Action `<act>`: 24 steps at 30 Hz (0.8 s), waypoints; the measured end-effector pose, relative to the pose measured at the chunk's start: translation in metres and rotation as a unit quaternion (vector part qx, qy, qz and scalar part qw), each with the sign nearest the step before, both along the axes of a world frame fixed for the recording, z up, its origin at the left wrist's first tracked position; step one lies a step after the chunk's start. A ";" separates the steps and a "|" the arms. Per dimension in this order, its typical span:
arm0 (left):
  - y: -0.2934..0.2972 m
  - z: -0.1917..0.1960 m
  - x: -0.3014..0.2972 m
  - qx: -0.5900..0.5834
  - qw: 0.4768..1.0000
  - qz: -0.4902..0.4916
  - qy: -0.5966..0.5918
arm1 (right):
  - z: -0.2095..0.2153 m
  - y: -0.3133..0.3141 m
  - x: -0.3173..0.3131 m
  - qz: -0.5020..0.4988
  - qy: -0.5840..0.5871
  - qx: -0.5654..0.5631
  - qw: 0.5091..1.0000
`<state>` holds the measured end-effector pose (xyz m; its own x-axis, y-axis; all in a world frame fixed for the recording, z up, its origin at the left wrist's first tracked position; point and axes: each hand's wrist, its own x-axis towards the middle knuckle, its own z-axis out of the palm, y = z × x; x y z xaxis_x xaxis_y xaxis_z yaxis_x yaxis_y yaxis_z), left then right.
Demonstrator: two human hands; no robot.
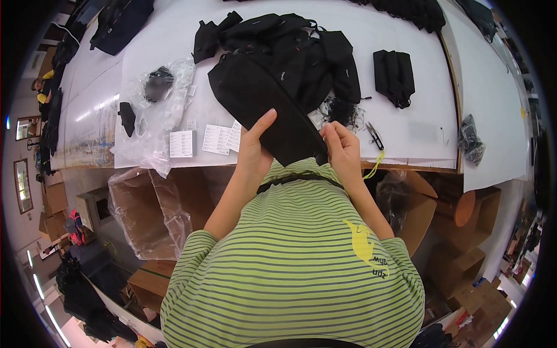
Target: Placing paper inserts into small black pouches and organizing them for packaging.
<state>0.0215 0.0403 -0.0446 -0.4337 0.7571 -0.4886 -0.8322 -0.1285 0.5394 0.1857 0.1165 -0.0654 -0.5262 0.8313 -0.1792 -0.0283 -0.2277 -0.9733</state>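
Observation:
A flat black fabric pouch slants over the table's near edge, in front of my body. My left hand is closed on its lower left side, thumb on top and fingers underneath. At the pouch's lower right corner, my right hand has thumb and fingertips pinched together; what lies between them is too small to make out. Beyond the pouch rises a heap of black fabric bags. A tangle of black threads or cords lies at the heap's near right. Small thread snips with a yellow cord rest right of my right hand.
White printed cards and crumpled clear plastic cover the left of the white table. A folded black bag lies at the right. Cardboard boxes stand below the table edge. Another person is far left.

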 end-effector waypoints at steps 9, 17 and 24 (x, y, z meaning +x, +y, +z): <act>0.000 0.010 0.006 0.012 0.994 0.027 0.107 | 0.012 -0.001 0.005 0.066 -0.093 0.174 0.978; 0.001 0.010 0.005 0.025 0.987 0.056 0.151 | 0.013 0.002 0.005 -0.039 -0.121 0.184 0.975; 0.000 0.006 0.004 -0.006 0.986 -0.111 0.123 | 0.019 0.029 0.001 0.039 -0.037 0.266 0.963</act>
<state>0.0255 0.0404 -0.0386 -0.3643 0.8419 -0.3980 -0.6822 0.0497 0.7295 0.1865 0.1454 -0.0462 -0.5926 0.7745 0.2214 0.0424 0.3045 -0.9516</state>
